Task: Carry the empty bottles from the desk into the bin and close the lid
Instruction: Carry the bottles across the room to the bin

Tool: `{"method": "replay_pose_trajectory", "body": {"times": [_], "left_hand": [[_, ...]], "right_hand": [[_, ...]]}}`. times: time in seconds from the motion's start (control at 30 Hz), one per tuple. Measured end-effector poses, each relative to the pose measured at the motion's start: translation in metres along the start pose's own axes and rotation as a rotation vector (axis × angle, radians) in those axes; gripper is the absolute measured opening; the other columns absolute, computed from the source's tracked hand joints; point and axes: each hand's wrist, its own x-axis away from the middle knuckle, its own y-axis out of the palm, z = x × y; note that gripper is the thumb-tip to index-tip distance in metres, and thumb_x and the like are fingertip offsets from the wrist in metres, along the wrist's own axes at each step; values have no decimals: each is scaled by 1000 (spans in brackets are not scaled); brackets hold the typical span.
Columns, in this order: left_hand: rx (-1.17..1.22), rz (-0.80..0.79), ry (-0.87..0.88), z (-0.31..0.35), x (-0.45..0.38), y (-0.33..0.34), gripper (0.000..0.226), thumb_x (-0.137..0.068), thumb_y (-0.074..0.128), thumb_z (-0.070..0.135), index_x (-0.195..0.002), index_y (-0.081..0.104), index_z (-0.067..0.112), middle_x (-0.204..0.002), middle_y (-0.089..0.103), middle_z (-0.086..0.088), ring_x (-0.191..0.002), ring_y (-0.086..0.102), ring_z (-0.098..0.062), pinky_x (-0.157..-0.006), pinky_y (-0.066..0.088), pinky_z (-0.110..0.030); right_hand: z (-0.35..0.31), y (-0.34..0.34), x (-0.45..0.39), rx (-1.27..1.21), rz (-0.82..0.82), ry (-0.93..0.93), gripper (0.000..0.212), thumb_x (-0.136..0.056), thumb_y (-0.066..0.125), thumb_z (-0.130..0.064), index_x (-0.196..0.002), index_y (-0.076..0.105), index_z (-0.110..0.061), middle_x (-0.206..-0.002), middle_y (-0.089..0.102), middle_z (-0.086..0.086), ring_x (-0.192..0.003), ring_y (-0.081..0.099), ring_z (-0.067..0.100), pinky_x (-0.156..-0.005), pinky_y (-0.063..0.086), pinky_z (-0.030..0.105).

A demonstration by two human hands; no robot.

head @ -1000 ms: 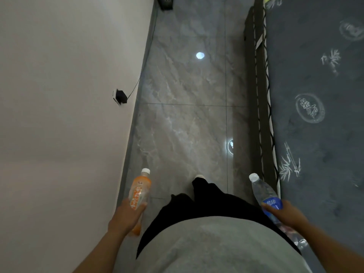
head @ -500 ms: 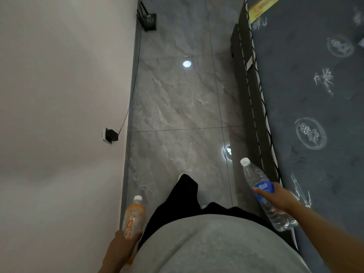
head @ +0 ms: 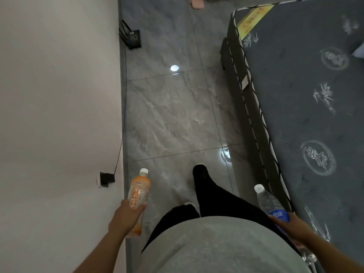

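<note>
Orange-labelled plastic bottle (head: 137, 196) sits gripped in your left hand (head: 126, 217); your right hand (head: 291, 225) clasps a clear blue-labelled water bottle (head: 270, 203).

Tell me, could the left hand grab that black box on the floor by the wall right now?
Probably not: the left hand already grips the orange bottle, and the black box sits far ahead along the wall.

You stand on a glossy grey marbled tile floor (head: 173, 115). A pale wall (head: 59, 95) runs along your left; a dark patterned mattress (head: 305, 95) lies right. Far left sits a black router (head: 132, 38).
</note>
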Motion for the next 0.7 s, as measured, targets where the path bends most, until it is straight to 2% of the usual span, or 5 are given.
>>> {"method": "replay_pose_trajectory", "body": {"times": [0.2, 0.33, 0.4, 0.57, 0.7], "left_hand": [[-5, -10, -42, 63, -40, -16, 61, -80, 61, 50, -119, 43, 7, -97, 52, -4, -83, 53, -19, -74, 44, -32], [13, -18, -120, 94, -61, -29, 61, -80, 63, 47, -118, 44, 5, -97, 51, -7, -85, 52, -22, -79, 45, -35], [17, -30, -160, 103, -68, -36, 62, -79, 65, 46, -118, 44, 4, -98, 51, -8, -85, 50, -23, -79, 43, -34], [54, -68, -262, 137, -108, -61, 66, -76, 70, 41, -122, 44, 1, -115, 56, -19, -95, 54, -29, -92, 44, -39], [50, -67, -241, 184, -153, -92, 63, -78, 68, 41, -121, 44, 2, -112, 57, -17, -88, 50, -23, -88, 45, -38]], "right_hand": [[-98, -50, -43, 15, 30, -61, 63, -78, 69, -45, -115, 55, 4, -108, 64, 24, -94, 62, 35, -83, 46, 38], [-183, -88, -64, 56, 53, -154, 70, -79, 67, -48, -126, 47, 0, -121, 59, 21, -108, 58, 36, -84, 43, 36], [-222, -100, -71, 46, 51, -185, 72, -79, 66, -48, -129, 44, -1, -122, 58, 21, -106, 57, 36, -82, 42, 35], [-302, -119, -97, 48, -7, -212, 74, -82, 62, -49, -135, 37, -4, -125, 55, 20, -91, 52, 25, -80, 43, 35], [-343, -126, -116, 65, 20, -179, 75, -82, 62, -48, -135, 37, -2, -124, 56, 21, -100, 57, 32, -82, 45, 37]]}}
